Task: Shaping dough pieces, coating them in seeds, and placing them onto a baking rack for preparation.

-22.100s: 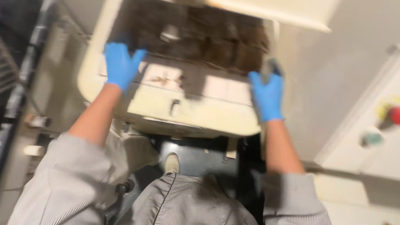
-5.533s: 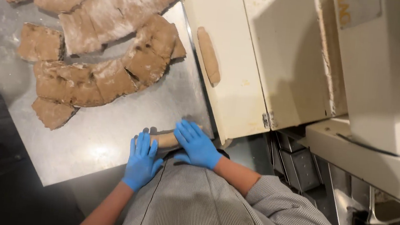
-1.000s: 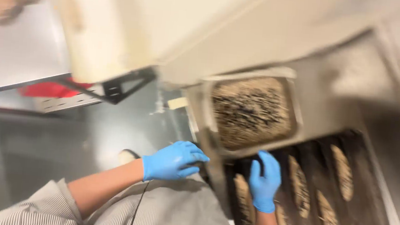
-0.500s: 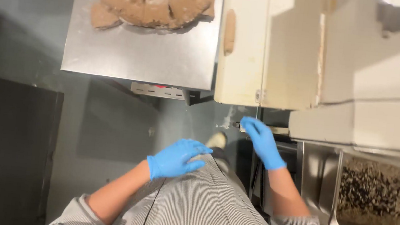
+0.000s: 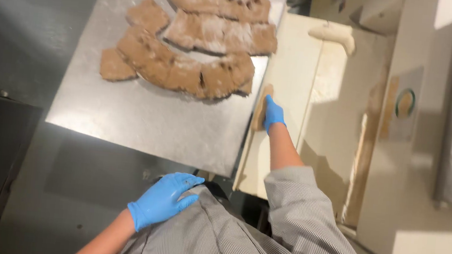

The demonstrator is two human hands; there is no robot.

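Half a second ago both gloved hands hovered near the person's waist; now the right hand (image 5: pixel 273 114) has reached out to the cream machine bed (image 5: pixel 291 83), its grip closed over a flat brown dough piece (image 5: pixel 261 107) lying at the bed's left edge, just beside the steel desk (image 5: pixel 144 119). The left hand (image 5: pixel 164 200) stays by the striped apron, fingers loosely spread, holding nothing. On the desk lie about six floured brown dough slabs (image 5: pixel 187 68), some touching. One pale dough roll (image 5: pixel 334 34) rests at the bed's far end.
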